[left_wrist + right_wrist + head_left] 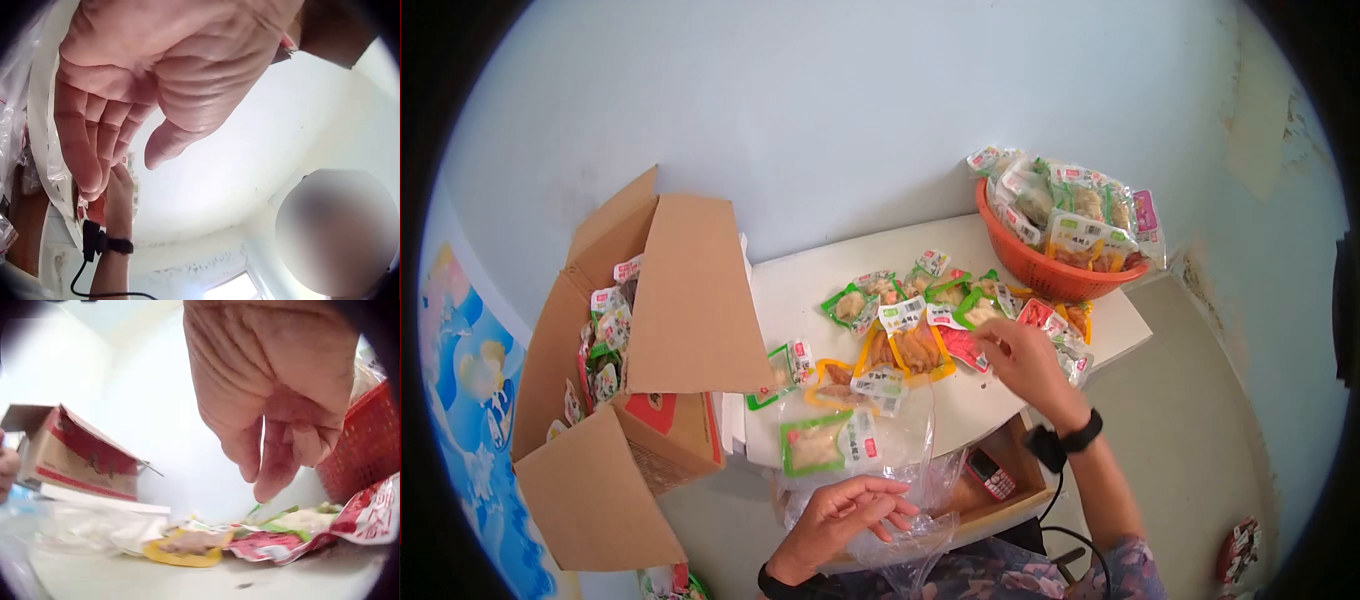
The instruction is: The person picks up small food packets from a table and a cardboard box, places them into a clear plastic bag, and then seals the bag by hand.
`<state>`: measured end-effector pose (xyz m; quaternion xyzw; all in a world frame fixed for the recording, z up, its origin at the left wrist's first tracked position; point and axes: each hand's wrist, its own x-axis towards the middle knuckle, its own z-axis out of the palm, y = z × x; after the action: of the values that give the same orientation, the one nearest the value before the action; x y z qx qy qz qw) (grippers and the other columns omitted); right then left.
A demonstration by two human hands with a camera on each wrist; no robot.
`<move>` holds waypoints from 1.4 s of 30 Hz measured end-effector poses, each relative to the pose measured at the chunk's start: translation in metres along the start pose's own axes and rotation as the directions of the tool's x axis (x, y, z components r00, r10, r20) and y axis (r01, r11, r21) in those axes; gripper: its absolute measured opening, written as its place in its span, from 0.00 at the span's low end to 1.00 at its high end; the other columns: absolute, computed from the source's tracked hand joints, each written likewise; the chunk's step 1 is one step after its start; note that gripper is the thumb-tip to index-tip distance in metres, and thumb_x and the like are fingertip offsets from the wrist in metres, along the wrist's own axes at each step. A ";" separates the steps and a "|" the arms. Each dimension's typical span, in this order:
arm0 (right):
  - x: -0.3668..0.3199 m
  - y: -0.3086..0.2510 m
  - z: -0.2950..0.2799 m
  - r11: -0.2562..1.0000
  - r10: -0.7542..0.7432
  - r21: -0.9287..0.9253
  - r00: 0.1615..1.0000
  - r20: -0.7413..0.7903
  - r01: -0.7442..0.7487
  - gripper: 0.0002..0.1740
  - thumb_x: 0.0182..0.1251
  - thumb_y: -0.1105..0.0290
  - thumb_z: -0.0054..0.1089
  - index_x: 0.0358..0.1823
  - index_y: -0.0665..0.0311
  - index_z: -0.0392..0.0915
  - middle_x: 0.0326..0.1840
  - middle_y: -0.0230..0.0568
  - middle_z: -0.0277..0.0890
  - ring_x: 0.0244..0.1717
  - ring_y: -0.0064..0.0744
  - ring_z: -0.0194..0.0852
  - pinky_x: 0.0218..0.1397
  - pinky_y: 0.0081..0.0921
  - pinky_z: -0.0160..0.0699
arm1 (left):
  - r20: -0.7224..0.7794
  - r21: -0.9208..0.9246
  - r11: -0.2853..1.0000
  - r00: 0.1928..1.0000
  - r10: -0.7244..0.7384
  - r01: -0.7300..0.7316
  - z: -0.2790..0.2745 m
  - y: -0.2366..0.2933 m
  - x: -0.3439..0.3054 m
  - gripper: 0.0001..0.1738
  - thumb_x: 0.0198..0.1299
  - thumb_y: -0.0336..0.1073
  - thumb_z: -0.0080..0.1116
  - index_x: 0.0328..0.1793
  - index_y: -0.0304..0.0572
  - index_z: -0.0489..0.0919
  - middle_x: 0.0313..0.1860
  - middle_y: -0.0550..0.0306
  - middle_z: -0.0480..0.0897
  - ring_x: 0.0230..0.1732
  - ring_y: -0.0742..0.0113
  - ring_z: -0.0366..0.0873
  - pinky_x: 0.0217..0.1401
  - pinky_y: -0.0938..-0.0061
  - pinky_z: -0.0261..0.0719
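Several sealed food packets with green, yellow or red edges lie spread on the white table. My right hand (1025, 365) hovers over them, fingers loosely bent and holding nothing. Below its fingertips in the right wrist view are a red packet (272, 545) and a green-edged packet (303, 522). Palm turned up, my left hand (845, 520) is at the table's front with relaxed fingers and nothing in them. Just beyond it lies a green-edged packet (815, 446) with pale contents. Crumpled clear plastic (910, 500) spreads beside the left hand, over the front edge.
An orange basket (1040, 273) heaped with packets stands at the back right. To the left, an open cardboard box (690, 300) has packets inside and its flaps spread outward. An open drawer (1020, 460) under the table holds a red-and-black phone (990, 475).
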<state>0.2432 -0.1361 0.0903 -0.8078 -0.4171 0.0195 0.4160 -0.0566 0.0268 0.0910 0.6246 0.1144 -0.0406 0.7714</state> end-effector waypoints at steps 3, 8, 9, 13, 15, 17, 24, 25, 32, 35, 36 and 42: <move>0.030 0.028 0.002 0.906 -0.133 -0.413 0.989 -0.065 0.095 0.22 0.64 0.64 0.70 0.56 0.67 0.80 0.49 0.48 0.86 0.48 0.47 0.85 0.51 0.42 0.83 | -0.052 0.043 0.999 0.998 0.036 -0.034 0.012 0.002 0.001 0.20 0.80 0.36 0.53 0.69 0.27 0.77 0.56 0.41 0.87 0.52 0.63 0.87 0.51 0.71 0.86; 0.045 0.048 0.020 0.798 -0.188 -0.594 0.979 -0.081 0.105 0.33 0.58 0.59 0.74 0.63 0.64 0.76 0.53 0.53 0.83 0.58 0.58 0.79 0.64 0.49 0.76 | -0.074 0.061 0.996 0.995 0.070 -0.065 0.017 -0.012 -0.006 0.20 0.79 0.34 0.54 0.70 0.28 0.76 0.56 0.40 0.87 0.53 0.61 0.87 0.53 0.71 0.86; 0.046 0.049 0.020 0.802 -0.203 -0.583 0.977 -0.063 0.130 0.32 0.58 0.61 0.74 0.62 0.65 0.76 0.51 0.53 0.83 0.57 0.58 0.79 0.62 0.49 0.77 | -0.089 0.062 0.996 0.994 0.062 -0.057 0.017 -0.014 -0.008 0.20 0.79 0.35 0.54 0.69 0.28 0.76 0.56 0.40 0.87 0.53 0.61 0.87 0.52 0.70 0.86; 0.047 0.045 0.018 0.793 -0.194 -0.580 0.980 0.049 0.186 0.23 0.57 0.66 0.69 0.53 0.68 0.79 0.44 0.54 0.83 0.52 0.57 0.80 0.56 0.50 0.80 | -0.140 0.082 0.995 0.988 0.068 -0.057 0.009 -0.024 -0.011 0.20 0.80 0.35 0.53 0.69 0.27 0.77 0.55 0.39 0.88 0.51 0.60 0.88 0.51 0.69 0.87; 0.046 0.043 0.019 0.781 -0.176 -0.592 0.980 0.096 0.199 0.16 0.57 0.70 0.65 0.46 0.69 0.80 0.41 0.53 0.82 0.48 0.56 0.82 0.54 0.50 0.81 | -0.171 0.064 0.997 0.984 0.058 -0.048 0.009 -0.026 -0.013 0.19 0.80 0.35 0.53 0.68 0.27 0.77 0.54 0.39 0.88 0.50 0.60 0.88 0.51 0.68 0.87; 0.042 0.043 0.024 0.773 -0.183 -0.598 0.977 0.110 0.212 0.09 0.57 0.72 0.62 0.39 0.69 0.80 0.37 0.52 0.82 0.45 0.54 0.83 0.52 0.49 0.82 | -0.205 -0.038 0.993 0.973 0.104 -0.114 0.015 -0.027 -0.014 0.17 0.79 0.36 0.56 0.64 0.29 0.80 0.48 0.46 0.88 0.42 0.64 0.87 0.45 0.71 0.85; 0.034 0.024 0.024 0.743 -0.356 -0.637 0.927 -0.118 0.204 0.05 0.58 0.71 0.63 0.34 0.64 0.81 0.35 0.48 0.83 0.43 0.48 0.84 0.48 0.42 0.78 | -0.144 -0.036 0.986 0.977 0.158 -0.164 0.015 -0.025 -0.014 0.21 0.80 0.39 0.55 0.69 0.28 0.78 0.50 0.48 0.87 0.44 0.66 0.87 0.48 0.71 0.85; 0.033 0.021 0.023 0.741 -0.381 -0.637 0.914 -0.140 0.212 0.06 0.58 0.70 0.63 0.34 0.64 0.80 0.36 0.48 0.83 0.44 0.48 0.84 0.49 0.42 0.77 | -0.155 -0.002 0.990 0.979 0.136 -0.138 0.016 -0.022 -0.013 0.21 0.80 0.37 0.54 0.68 0.27 0.78 0.51 0.45 0.88 0.46 0.64 0.87 0.49 0.70 0.86; 0.033 0.043 0.033 0.784 -0.286 -0.607 0.943 -0.173 0.127 0.09 0.60 0.67 0.64 0.37 0.65 0.83 0.39 0.48 0.86 0.49 0.47 0.84 0.50 0.43 0.79 | -0.108 0.001 0.996 0.990 0.087 -0.088 0.028 -0.021 0.005 0.19 0.79 0.34 0.54 0.68 0.27 0.77 0.55 0.40 0.87 0.51 0.62 0.87 0.54 0.69 0.87; 0.041 0.042 0.037 0.793 -0.149 -0.602 0.988 -0.037 0.097 0.08 0.60 0.68 0.63 0.37 0.64 0.83 0.38 0.49 0.86 0.44 0.48 0.86 0.47 0.43 0.81 | -0.086 0.003 0.998 0.994 0.071 -0.071 0.030 -0.026 0.008 0.19 0.79 0.34 0.54 0.69 0.27 0.77 0.56 0.40 0.87 0.53 0.62 0.87 0.55 0.70 0.87; 0.043 0.043 0.043 0.773 -0.194 -0.618 0.981 -0.011 0.146 0.07 0.60 0.69 0.63 0.37 0.64 0.83 0.38 0.49 0.85 0.42 0.48 0.86 0.46 0.43 0.81 | -0.077 0.014 0.998 0.995 0.067 -0.066 0.030 -0.026 0.010 0.19 0.80 0.34 0.53 0.69 0.27 0.77 0.56 0.40 0.87 0.53 0.61 0.87 0.55 0.70 0.87; 0.033 0.040 0.046 0.745 -0.322 -0.638 0.943 -0.089 0.194 0.04 0.59 0.72 0.62 0.34 0.62 0.84 0.36 0.47 0.84 0.42 0.46 0.86 0.47 0.41 0.80 | -0.138 -0.042 0.995 0.987 0.083 -0.089 0.036 -0.026 0.005 0.21 0.80 0.38 0.55 0.69 0.29 0.78 0.49 0.50 0.88 0.44 0.67 0.87 0.48 0.72 0.85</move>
<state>0.2732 -0.0951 0.0432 -0.8313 -0.4657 -0.2554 0.1639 -0.0529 -0.0135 0.0721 0.6116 0.1406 0.0380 0.7777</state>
